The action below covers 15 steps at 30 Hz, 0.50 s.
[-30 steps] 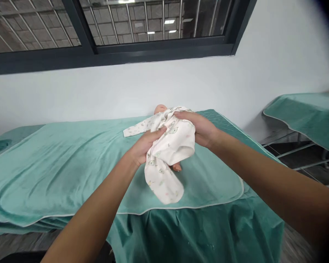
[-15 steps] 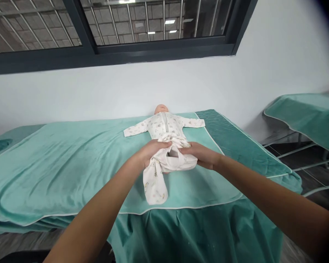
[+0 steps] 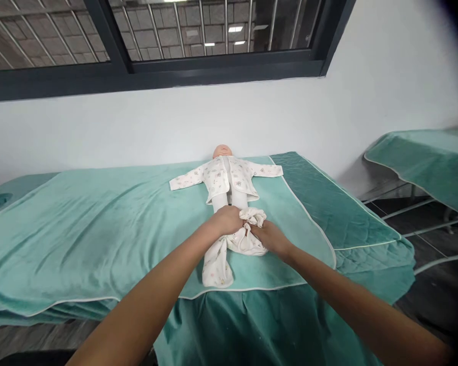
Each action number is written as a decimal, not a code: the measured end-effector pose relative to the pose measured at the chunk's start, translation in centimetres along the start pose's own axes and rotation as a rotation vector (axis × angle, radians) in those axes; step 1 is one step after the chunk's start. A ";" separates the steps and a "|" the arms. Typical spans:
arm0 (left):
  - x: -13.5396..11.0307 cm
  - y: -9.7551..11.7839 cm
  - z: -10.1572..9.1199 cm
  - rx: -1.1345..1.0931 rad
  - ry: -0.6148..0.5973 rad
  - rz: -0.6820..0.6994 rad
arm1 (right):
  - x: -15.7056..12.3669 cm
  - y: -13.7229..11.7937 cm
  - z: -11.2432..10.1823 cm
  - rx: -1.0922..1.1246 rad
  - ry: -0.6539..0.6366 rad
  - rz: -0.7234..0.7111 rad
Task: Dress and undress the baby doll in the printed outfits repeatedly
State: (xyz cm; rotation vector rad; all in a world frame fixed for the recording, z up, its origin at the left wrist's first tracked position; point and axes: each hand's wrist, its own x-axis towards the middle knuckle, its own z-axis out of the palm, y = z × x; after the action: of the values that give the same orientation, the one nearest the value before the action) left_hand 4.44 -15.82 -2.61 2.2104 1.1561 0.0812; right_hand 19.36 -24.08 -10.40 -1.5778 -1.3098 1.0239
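A baby doll (image 3: 224, 151) lies on its back on the teal blanket (image 3: 99, 223), its head toward the wall. It wears a white printed top (image 3: 229, 178) with the sleeves spread out. Its white legs show below the top. My left hand (image 3: 226, 219) and my right hand (image 3: 269, 235) are both closed on the bunched white printed trousers (image 3: 229, 249) at the doll's lower legs. One trouser leg trails toward the table's front edge.
The blanket covers a long table (image 3: 275, 325) draped in teal cloth, set against a white wall under a dark-framed window (image 3: 175, 66). A second teal-covered table (image 3: 423, 162) stands at the right, with a gap of floor between them.
The trousers were held up over the doll's body. Both hands have since drawn them down past the hips to the lower legs, and the doll's top and legs now show.
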 end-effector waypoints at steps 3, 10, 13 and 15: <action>-0.3 0.2 -0.1 -0.028 -0.060 0.015 | 0.0 0.1 0.2 0.001 0.041 -0.023; -2.2 -0.9 -1.1 -0.557 -0.200 -0.066 | 0.2 0.2 0.8 0.338 0.070 -0.170; -3.0 -1.3 -1.4 -0.801 -0.298 -0.046 | 0.8 0.5 1.0 0.354 0.119 -0.217; -3.4 -1.4 -1.8 -0.824 -0.348 0.018 | 1.5 0.9 1.0 0.326 0.161 -0.232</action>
State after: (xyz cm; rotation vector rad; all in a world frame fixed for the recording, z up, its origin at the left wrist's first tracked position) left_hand 0.80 -16.92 -1.21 1.4279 0.7214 0.1437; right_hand 18.84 -22.61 -11.70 -1.2066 -1.1212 0.8937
